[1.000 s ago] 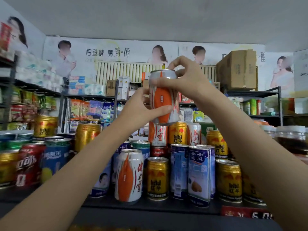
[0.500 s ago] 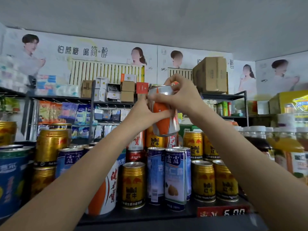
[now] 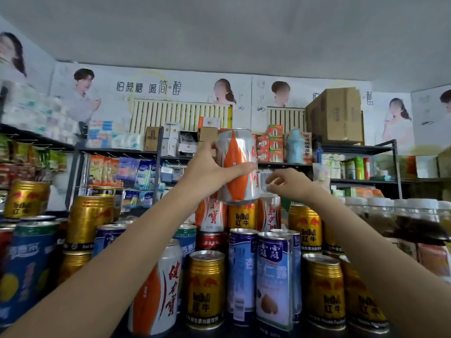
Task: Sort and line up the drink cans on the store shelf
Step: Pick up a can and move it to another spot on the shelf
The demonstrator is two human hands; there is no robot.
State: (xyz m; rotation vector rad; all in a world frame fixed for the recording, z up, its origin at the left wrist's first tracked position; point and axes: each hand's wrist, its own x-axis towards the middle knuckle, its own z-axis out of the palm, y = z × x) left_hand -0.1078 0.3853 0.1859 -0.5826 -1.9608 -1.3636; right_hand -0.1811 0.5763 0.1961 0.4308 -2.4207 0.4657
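A: What stands at the shelf's left end?

B: A blue can (image 3: 23, 267) at the edge, with gold cans (image 3: 89, 220) stacked behind it. Every can looks sealed, so what is inside cannot be seen.

A: And the hands?

B: The left hand (image 3: 210, 173) grips a silver and orange can (image 3: 238, 167), thumb across its front, held tilted just above a gold can (image 3: 241, 217) in the upper row at the middle. Two matching orange cans (image 3: 211, 214) flank that gold one. The right hand (image 3: 289, 182) hangs just beside the held can, not touching, fingers loosely curled around nothing.

A: What is in the way?

B: Both forearms cross the front row: the left covers part of an orange can (image 3: 158, 291), beside a gold one (image 3: 206, 289) and tall blue cans (image 3: 274, 279). Clear jars (image 3: 415, 215) with dark contents stand toward the right end.
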